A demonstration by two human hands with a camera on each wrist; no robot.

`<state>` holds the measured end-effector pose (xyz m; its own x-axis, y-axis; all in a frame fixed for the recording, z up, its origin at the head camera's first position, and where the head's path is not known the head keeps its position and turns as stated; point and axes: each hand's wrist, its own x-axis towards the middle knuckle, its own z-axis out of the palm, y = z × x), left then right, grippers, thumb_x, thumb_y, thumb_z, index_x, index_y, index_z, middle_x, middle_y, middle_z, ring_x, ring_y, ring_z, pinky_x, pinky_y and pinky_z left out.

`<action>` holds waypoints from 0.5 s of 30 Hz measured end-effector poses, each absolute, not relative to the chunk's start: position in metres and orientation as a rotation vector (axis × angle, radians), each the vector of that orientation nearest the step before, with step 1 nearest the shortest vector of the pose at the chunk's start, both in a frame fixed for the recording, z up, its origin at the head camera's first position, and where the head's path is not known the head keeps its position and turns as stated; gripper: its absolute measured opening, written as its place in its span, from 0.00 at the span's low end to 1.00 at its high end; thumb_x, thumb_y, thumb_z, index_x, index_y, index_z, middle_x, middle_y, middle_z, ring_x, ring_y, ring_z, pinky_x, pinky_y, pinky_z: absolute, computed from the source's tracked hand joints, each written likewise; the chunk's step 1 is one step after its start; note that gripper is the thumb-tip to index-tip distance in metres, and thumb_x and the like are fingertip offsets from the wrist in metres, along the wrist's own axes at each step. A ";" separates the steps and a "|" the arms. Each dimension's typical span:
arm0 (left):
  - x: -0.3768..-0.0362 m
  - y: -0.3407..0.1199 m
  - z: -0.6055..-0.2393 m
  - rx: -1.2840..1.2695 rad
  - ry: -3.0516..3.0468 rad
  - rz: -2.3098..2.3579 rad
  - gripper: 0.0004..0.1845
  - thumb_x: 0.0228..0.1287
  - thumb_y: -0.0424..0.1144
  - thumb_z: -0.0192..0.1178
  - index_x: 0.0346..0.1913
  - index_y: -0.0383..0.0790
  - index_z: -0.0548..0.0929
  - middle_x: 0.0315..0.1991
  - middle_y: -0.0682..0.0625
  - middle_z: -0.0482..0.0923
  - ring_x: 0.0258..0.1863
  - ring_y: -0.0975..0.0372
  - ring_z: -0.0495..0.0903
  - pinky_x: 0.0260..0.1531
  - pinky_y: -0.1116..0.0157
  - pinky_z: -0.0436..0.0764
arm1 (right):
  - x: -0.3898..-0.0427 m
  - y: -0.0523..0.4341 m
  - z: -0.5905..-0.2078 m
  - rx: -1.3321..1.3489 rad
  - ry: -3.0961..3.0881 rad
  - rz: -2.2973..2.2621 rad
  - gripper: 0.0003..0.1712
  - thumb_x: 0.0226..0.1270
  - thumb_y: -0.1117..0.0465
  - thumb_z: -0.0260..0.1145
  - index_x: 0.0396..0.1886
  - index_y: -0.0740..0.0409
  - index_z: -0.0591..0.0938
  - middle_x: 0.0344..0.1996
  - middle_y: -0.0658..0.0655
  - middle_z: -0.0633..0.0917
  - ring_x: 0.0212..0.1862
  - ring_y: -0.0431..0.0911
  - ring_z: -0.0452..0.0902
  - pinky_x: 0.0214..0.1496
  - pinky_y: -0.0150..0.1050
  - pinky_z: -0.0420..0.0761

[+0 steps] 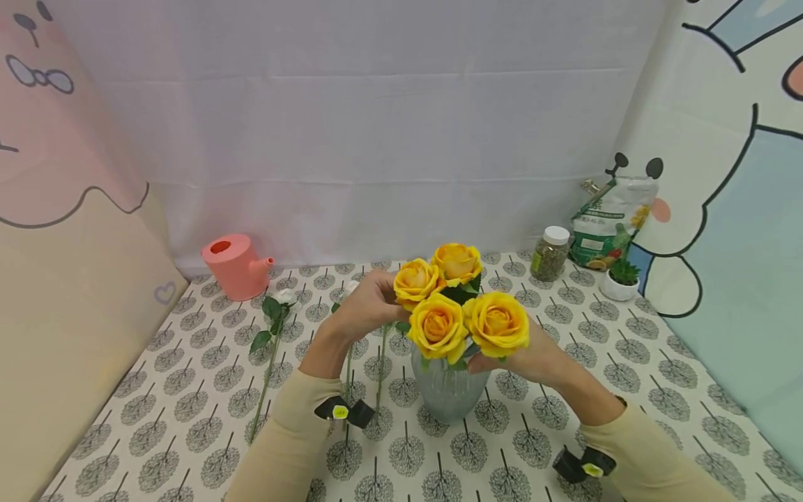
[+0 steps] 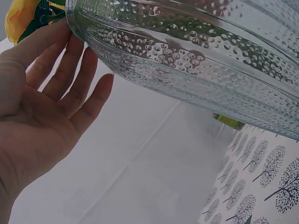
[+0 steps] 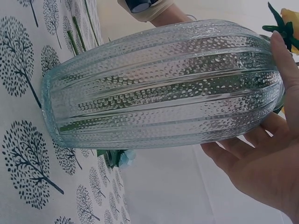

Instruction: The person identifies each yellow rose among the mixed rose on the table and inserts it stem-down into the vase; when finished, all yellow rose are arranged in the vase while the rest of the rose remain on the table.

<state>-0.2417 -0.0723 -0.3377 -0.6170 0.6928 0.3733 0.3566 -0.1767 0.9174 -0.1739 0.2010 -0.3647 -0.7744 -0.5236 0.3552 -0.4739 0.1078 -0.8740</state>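
Observation:
Yellow roses point(image 1: 437, 326) with green leaves stand in a clear ribbed glass vase point(image 1: 450, 390), which is upright on the patterned cloth. My left hand point(image 1: 370, 307) is at the left side of the blooms. In the left wrist view its fairly straight fingers point(image 2: 83, 77) reach the rim of the vase. From the other side, my right hand point(image 1: 527, 355) holds the vase by its neck. The right wrist view shows the thumb on the near side of the neck and the fingers point(image 3: 224, 156) behind the glass.
White roses point(image 1: 285, 297) on long stems lie to the left, partly behind my left arm. A pink watering can point(image 1: 235, 268) stands back left. At the back right are a jar with a white lid point(image 1: 550, 254), a green-and-white bag point(image 1: 611, 223) and a small potted plant point(image 1: 621, 280).

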 end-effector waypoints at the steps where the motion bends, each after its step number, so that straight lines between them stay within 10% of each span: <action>1: -0.242 -0.073 -0.337 1.211 1.827 1.858 0.15 0.55 0.25 0.63 0.45 0.18 0.81 0.39 0.48 0.84 0.36 0.58 0.83 0.37 0.63 0.85 | -0.174 0.201 -0.364 -1.022 2.304 -1.789 0.34 0.48 0.69 0.81 0.56 0.61 0.77 0.45 0.57 0.83 0.47 0.49 0.82 0.55 0.41 0.81; 15: -0.223 -0.098 -0.337 1.081 2.078 1.830 0.13 0.68 0.32 0.64 0.52 0.31 0.84 0.49 0.43 0.85 0.49 0.47 0.84 0.53 0.50 0.82 | -0.163 0.229 -0.353 -1.030 2.527 -1.408 0.39 0.49 0.58 0.83 0.61 0.54 0.75 0.50 0.49 0.81 0.50 0.43 0.79 0.54 0.43 0.80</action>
<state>-0.2226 -0.0983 -0.3365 -0.7230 0.6086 0.3269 0.4014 -0.0150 0.9158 -0.1628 0.2295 -0.3531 -0.7728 -0.5839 0.2488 -0.5189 0.3554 -0.7775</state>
